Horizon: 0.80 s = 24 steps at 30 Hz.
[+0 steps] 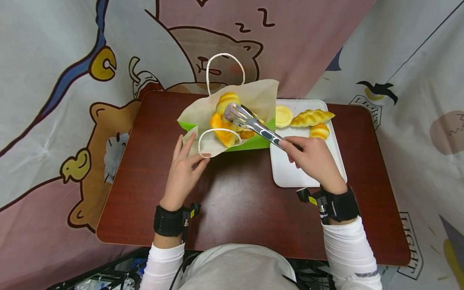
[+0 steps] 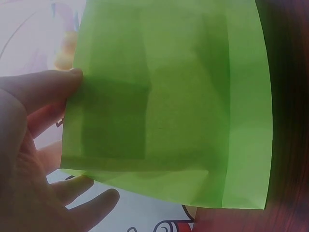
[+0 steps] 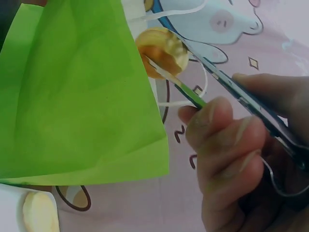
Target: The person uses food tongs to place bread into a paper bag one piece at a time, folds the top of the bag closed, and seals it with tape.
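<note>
A green paper bag [image 1: 250,144] with a cream inside and white cord handles stands toward the back of the table, its mouth spread wide. My left hand [image 1: 184,175] holds the near left rim, the thumb [image 2: 50,87] along the edge and the other fingers partly behind the paper. Metal tongs [image 1: 259,127] are gripped in my right hand [image 1: 314,159], reaching over the bag mouth. Their tips are around a yellow bun [image 3: 169,48] at the opening. Below it in the bag lie an orange-yellow bread piece [image 1: 225,136] and other bread, partly hidden by the tongs.
On the right, a white tray [image 1: 290,171] carries a round yellow bread [image 1: 284,116], a long twisted loaf [image 1: 312,118] and a small striped bun [image 1: 320,131]. The brown table [image 1: 239,201] extends in front of the bag. A printed curtain [image 1: 297,48] hangs close behind.
</note>
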Tool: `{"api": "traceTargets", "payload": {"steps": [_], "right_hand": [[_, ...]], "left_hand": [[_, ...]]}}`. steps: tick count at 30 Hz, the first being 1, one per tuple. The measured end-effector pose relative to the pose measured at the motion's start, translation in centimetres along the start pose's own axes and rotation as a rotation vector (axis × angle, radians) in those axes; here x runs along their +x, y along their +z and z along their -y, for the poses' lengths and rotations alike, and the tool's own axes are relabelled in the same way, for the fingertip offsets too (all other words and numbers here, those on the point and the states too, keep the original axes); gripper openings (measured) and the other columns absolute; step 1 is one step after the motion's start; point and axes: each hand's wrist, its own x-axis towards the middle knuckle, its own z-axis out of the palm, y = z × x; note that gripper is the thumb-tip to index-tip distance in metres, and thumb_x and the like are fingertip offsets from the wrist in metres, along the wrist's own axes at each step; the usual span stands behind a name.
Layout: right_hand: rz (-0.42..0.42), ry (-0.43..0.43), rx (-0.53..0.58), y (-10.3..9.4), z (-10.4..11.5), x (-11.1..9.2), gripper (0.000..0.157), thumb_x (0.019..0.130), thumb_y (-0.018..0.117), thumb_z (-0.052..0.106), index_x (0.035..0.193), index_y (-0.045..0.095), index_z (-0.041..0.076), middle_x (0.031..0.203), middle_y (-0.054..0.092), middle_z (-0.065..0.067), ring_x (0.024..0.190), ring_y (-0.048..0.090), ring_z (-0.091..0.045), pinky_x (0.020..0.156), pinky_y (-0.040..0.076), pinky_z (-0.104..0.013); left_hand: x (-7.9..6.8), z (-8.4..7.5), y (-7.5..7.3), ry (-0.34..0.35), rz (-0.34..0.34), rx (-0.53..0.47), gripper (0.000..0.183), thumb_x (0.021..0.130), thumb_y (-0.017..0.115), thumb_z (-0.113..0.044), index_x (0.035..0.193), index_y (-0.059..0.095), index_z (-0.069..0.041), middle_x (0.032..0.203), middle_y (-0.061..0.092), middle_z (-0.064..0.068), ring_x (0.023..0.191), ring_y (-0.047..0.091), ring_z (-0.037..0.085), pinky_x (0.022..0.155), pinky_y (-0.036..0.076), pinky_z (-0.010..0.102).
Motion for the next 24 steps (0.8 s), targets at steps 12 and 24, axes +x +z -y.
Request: {"api": "traceTargets", "payload": {"steps": [12,24], "right_hand": [[0.181,-0.063,-0.040,0.9,1.5,3.4,0.035,0.093,0.052,0.049,0.082,0.068,0.020,0.053,0.053,0.002,0.045,0.048,-0.015,0.041,0.034,-0.030],[0.286,-0.080,-0.088,2.1,2.9,5.3,0.036,0.094,0.053,0.047,0.074,0.066,0.019,0.052,0.054,0.001,0.044,0.052,-0.013,0.045,0.040,-0.031]], "left_hand": [[-0.2,0.3,0.2,0.012,-0.009,0.002,0.013,0.082,0.074,-0.019,0.093,0.078,-0.012,0.148,0.038,0.012,0.140,0.011,0.031,0.106,0.029,0.058],[0.0,0.1,0.0,0.011,0.000,0.015,0.012,0.083,0.074,-0.020,0.092,0.078,-0.013,0.148,0.038,0.012,0.140,0.011,0.032,0.104,0.031,0.060]]}}
